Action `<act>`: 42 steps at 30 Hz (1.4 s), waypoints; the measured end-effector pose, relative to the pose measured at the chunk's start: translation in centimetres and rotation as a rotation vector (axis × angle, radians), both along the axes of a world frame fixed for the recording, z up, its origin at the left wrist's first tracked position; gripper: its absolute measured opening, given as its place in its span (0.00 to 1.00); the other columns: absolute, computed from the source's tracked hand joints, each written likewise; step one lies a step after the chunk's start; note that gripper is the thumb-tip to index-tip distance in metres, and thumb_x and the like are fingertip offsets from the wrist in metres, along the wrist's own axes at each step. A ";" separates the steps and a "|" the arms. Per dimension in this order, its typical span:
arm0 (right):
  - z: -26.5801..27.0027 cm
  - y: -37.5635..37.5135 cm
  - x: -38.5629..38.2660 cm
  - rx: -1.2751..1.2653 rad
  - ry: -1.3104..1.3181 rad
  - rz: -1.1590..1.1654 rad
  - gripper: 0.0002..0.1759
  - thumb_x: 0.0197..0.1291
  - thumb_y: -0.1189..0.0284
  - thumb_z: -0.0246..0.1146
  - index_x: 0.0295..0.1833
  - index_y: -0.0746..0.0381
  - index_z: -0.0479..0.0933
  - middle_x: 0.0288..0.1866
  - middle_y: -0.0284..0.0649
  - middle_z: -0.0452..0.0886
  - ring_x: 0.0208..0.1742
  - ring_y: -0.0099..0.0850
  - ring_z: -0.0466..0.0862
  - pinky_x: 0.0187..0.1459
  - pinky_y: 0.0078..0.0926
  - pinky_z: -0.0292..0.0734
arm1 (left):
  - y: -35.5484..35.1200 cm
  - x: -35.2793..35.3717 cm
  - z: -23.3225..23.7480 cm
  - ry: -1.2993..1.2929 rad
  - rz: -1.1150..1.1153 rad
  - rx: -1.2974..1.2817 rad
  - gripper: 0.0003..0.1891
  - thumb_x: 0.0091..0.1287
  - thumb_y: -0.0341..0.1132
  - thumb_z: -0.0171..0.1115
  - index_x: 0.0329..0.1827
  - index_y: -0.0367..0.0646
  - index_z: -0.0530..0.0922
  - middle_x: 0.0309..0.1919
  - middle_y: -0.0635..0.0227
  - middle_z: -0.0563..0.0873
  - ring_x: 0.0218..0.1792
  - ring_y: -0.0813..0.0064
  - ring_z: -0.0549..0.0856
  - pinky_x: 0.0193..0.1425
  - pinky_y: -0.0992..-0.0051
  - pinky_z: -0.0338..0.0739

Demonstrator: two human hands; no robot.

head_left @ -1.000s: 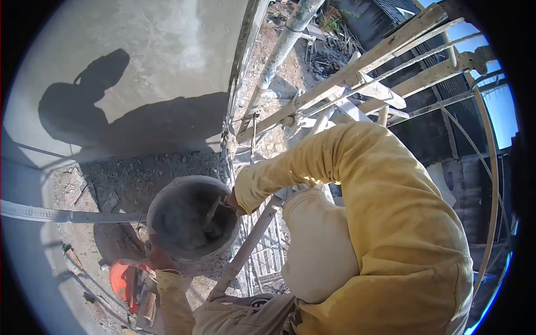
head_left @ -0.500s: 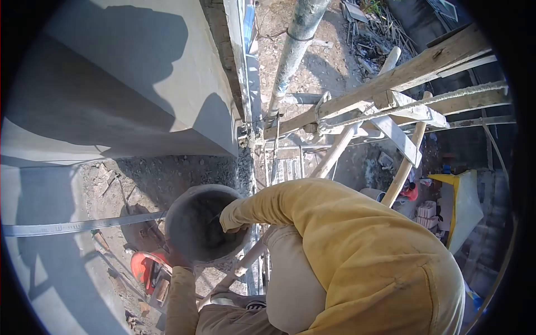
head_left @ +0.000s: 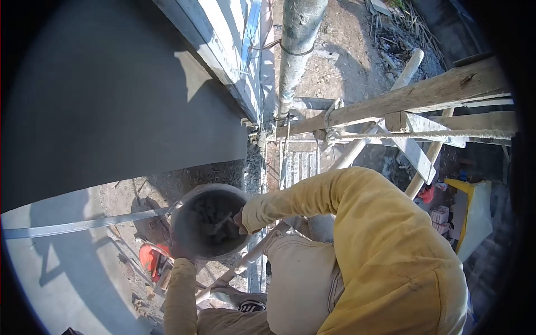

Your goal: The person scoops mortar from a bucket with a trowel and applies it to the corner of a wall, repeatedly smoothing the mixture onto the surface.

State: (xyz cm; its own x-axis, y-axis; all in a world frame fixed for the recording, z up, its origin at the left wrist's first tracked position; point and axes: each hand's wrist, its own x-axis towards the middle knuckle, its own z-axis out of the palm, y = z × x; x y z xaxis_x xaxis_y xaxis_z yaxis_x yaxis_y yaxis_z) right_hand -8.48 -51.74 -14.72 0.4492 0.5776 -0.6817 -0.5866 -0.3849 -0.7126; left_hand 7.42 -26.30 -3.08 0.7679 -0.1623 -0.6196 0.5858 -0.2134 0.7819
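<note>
A round dark bucket (head_left: pixel 192 243) with wet grey mortar (head_left: pixel 209 209) inside is in the lower middle of the head view. My left hand (head_left: pixel 180 252), mostly in shadow at the end of a yellow sleeve, grips the bucket's lower left rim. My right hand (head_left: pixel 240 221) is at the bucket's right side, closed around the handle of a trowel (head_left: pixel 222 224). The trowel's blade points into the bucket over the mortar; its handle is largely hidden by the hand and cuff.
A smooth grey plastered wall (head_left: pixel 128 100) fills the upper left. A long metal straightedge (head_left: pixel 84 225) runs left of the bucket. Scaffold poles (head_left: pixel 296 50) and a wooden beam (head_left: pixel 419 97) stand at right, high above rubble ground. An orange-red object (head_left: pixel 148 258) lies below the bucket.
The view has swung, so the wall and scaffold appear shifted. My right hand has drawn toward the bucket's right rim, and the trowel now shows more clearly. My left hand stays on the rim.
</note>
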 end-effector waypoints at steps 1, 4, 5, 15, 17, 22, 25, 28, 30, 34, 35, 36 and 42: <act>4.3 -1.8 -2.0 -0.138 -0.357 -0.066 0.14 0.55 0.57 0.59 0.24 0.53 0.77 0.18 0.33 0.75 0.22 0.33 0.78 0.30 0.37 0.76 | -0.7 -0.5 0.5 -0.002 0.010 0.008 0.34 0.68 0.58 0.52 0.63 0.34 0.70 0.56 0.58 0.79 0.53 0.65 0.81 0.56 0.66 0.77; 8.5 2.1 -5.7 -0.850 -0.675 0.060 0.11 0.51 0.57 0.62 0.27 0.52 0.79 0.25 0.37 0.80 0.32 0.39 0.82 0.38 0.41 0.78 | -2.9 -1.7 1.7 -0.047 0.112 0.021 0.34 0.68 0.59 0.52 0.61 0.33 0.72 0.54 0.59 0.81 0.49 0.66 0.82 0.55 0.67 0.78; 8.6 1.9 -5.4 -0.776 -0.750 0.154 0.11 0.52 0.57 0.61 0.29 0.52 0.80 0.28 0.38 0.81 0.35 0.39 0.82 0.39 0.40 0.78 | -3.1 -1.9 1.5 -0.061 0.136 0.055 0.34 0.68 0.59 0.53 0.59 0.33 0.74 0.52 0.60 0.82 0.48 0.67 0.83 0.53 0.68 0.78; 11.2 0.4 0.6 -0.225 -0.535 0.329 0.14 0.60 0.60 0.56 0.36 0.56 0.82 0.34 0.37 0.83 0.36 0.28 0.82 0.39 0.31 0.78 | -4.4 -3.3 1.5 -0.238 0.149 0.097 0.24 0.67 0.52 0.60 0.47 0.35 0.81 0.40 0.66 0.85 0.37 0.75 0.82 0.43 0.74 0.77; 13.9 -2.9 0.7 -0.140 -0.355 0.190 0.15 0.61 0.59 0.55 0.35 0.56 0.82 0.32 0.37 0.82 0.33 0.28 0.81 0.36 0.31 0.76 | -1.3 -1.6 -1.6 -0.404 -0.175 0.400 0.20 0.69 0.45 0.57 0.57 0.43 0.75 0.46 0.65 0.83 0.42 0.74 0.82 0.47 0.71 0.75; 12.9 -2.3 -2.4 0.269 0.278 -0.460 0.23 0.62 0.51 0.53 0.32 0.60 0.78 0.22 0.33 0.76 0.26 0.25 0.77 0.31 0.30 0.71 | -1.1 2.1 -3.6 0.025 0.021 0.105 0.27 0.68 0.35 0.55 0.71 0.55 0.63 0.49 0.63 0.82 0.49 0.68 0.82 0.50 0.67 0.75; 15.2 -5.1 -3.9 0.122 0.025 -0.361 0.24 0.62 0.49 0.53 0.34 0.62 0.76 0.22 0.33 0.74 0.25 0.26 0.76 0.30 0.29 0.70 | -2.7 1.3 -2.4 0.012 0.053 0.057 0.22 0.67 0.40 0.57 0.64 0.49 0.68 0.47 0.64 0.83 0.47 0.69 0.82 0.48 0.69 0.76; 16.2 -7.2 -5.3 0.048 -0.016 -0.487 0.26 0.62 0.47 0.51 0.35 0.58 0.81 0.27 0.35 0.82 0.31 0.29 0.82 0.38 0.30 0.75 | -4.2 -0.3 -0.5 -0.001 0.100 0.015 0.21 0.67 0.46 0.58 0.58 0.43 0.73 0.44 0.64 0.84 0.44 0.70 0.83 0.47 0.71 0.77; 13.1 -6.8 -4.9 0.054 -0.015 -0.393 0.27 0.64 0.48 0.48 0.36 0.60 0.81 0.28 0.37 0.82 0.31 0.30 0.82 0.37 0.30 0.75 | -4.8 -1.5 0.7 -0.018 0.156 0.007 0.22 0.67 0.49 0.59 0.53 0.39 0.76 0.43 0.65 0.85 0.42 0.71 0.83 0.46 0.72 0.78; 1.2 -3.5 -1.1 0.332 0.615 -0.378 0.29 0.69 0.54 0.42 0.24 0.63 0.72 0.19 0.37 0.72 0.22 0.29 0.75 0.30 0.28 0.74 | -3.9 -3.8 0.4 -0.129 0.255 0.118 0.26 0.66 0.54 0.59 0.49 0.35 0.79 0.43 0.65 0.85 0.41 0.71 0.84 0.46 0.72 0.79; 3.3 -2.7 -0.2 0.236 0.649 -0.531 0.29 0.70 0.56 0.42 0.19 0.61 0.68 0.15 0.36 0.65 0.18 0.29 0.71 0.24 0.31 0.71 | -3.8 -4.7 0.0 -0.275 0.110 0.219 0.22 0.68 0.48 0.58 0.51 0.36 0.79 0.43 0.63 0.85 0.42 0.69 0.83 0.46 0.71 0.76; 4.1 -2.7 0.2 0.249 0.643 -0.522 0.29 0.70 0.56 0.42 0.19 0.61 0.68 0.15 0.36 0.65 0.18 0.29 0.71 0.24 0.31 0.71 | -4.0 -5.3 -0.2 -0.421 -0.043 0.316 0.17 0.70 0.42 0.56 0.53 0.38 0.79 0.43 0.60 0.84 0.44 0.67 0.83 0.47 0.71 0.74; 10.3 -1.6 -1.0 -0.323 -0.853 0.176 0.13 0.62 0.64 0.55 0.36 0.56 0.84 0.28 0.45 0.83 0.30 0.37 0.83 0.32 0.36 0.79 | -7.5 -6.1 0.3 -0.578 -0.062 0.294 0.19 0.64 0.46 0.66 0.43 0.36 0.82 0.34 0.70 0.84 0.33 0.80 0.81 0.38 0.78 0.75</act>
State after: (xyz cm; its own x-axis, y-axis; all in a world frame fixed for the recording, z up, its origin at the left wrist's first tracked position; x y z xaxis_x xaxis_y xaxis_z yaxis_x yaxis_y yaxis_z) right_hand -9.44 -53.32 -4.39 0.7964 0.5246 -0.3008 0.1723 -0.6737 -0.7186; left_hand 1.36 -33.76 -2.80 0.9854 -0.1039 -0.1348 0.0678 -0.4866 0.8710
